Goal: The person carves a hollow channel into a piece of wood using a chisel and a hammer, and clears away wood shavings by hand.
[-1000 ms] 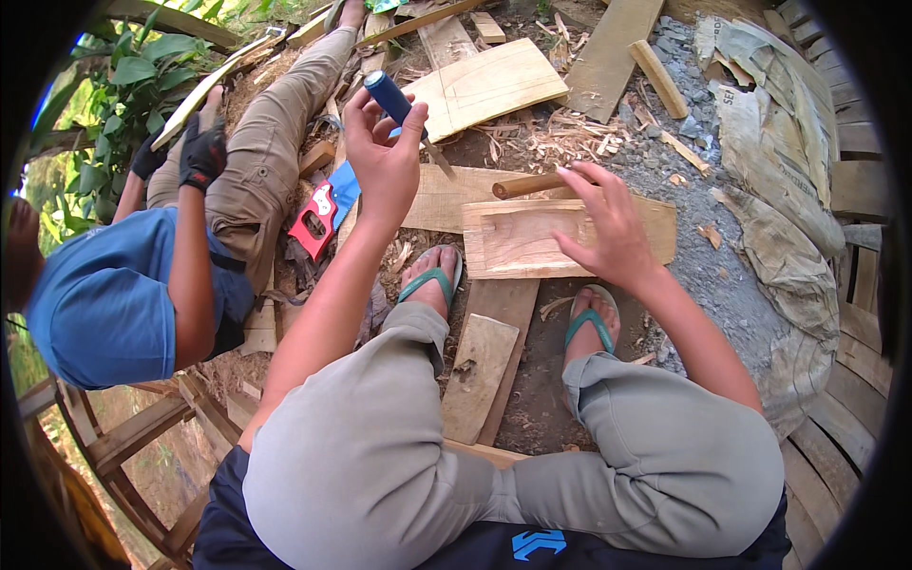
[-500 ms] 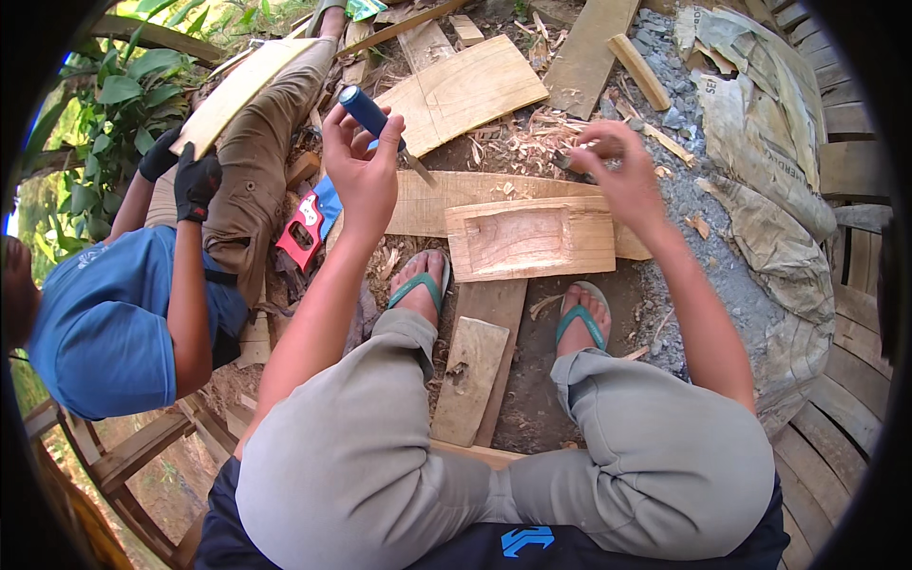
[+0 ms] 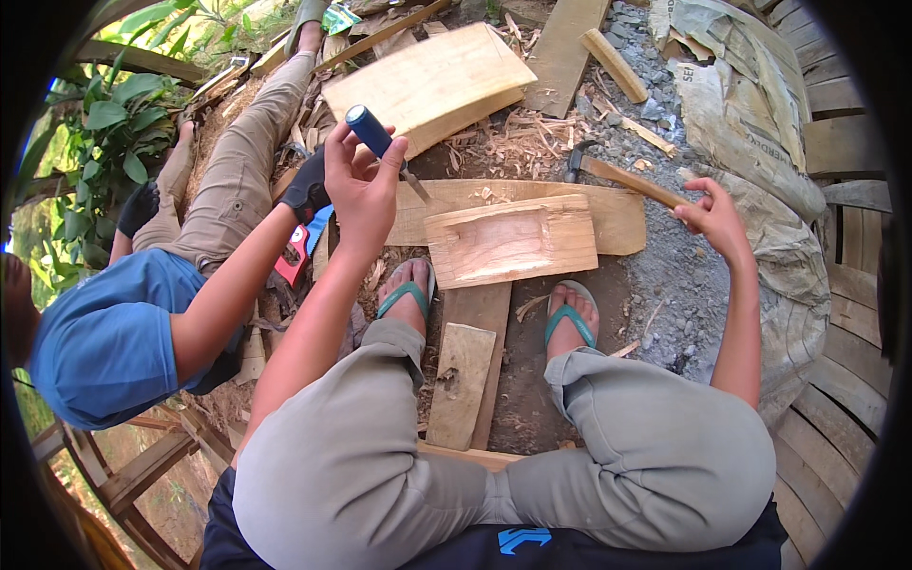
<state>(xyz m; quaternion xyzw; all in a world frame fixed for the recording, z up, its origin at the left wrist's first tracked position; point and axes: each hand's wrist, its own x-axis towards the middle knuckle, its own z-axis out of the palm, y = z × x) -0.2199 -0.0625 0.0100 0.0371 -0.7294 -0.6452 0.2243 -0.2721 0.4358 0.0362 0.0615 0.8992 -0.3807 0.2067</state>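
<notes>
My left hand point(image 3: 364, 199) is closed around the blue handle of a chisel point(image 3: 370, 130), whose metal blade slants down toward a long plank. My right hand point(image 3: 719, 221) grips the end of a hammer point(image 3: 627, 176) by its wooden handle; the dark head points left, above the wood shavings. Between my feet and the plank lies a wooden block point(image 3: 513, 242) with a shallow rectangular hollow carved in its face. It rests partly on the long plank point(image 3: 619, 218). Neither tool touches the block.
On the left sits a person in a blue shirt point(image 3: 104, 323) with dark gloves, one glove near a red-handled saw point(image 3: 293, 256). Pale boards point(image 3: 427, 81) lie at the back. Wood shavings point(image 3: 513, 142), gravel point(image 3: 679, 285) and torn sacks point(image 3: 750, 114) cover the ground.
My right hand has moved right and down, bringing the hammer into full view. The co-worker's board has left their hands and lies at the back. The hollowed block has shifted slightly left in view.
</notes>
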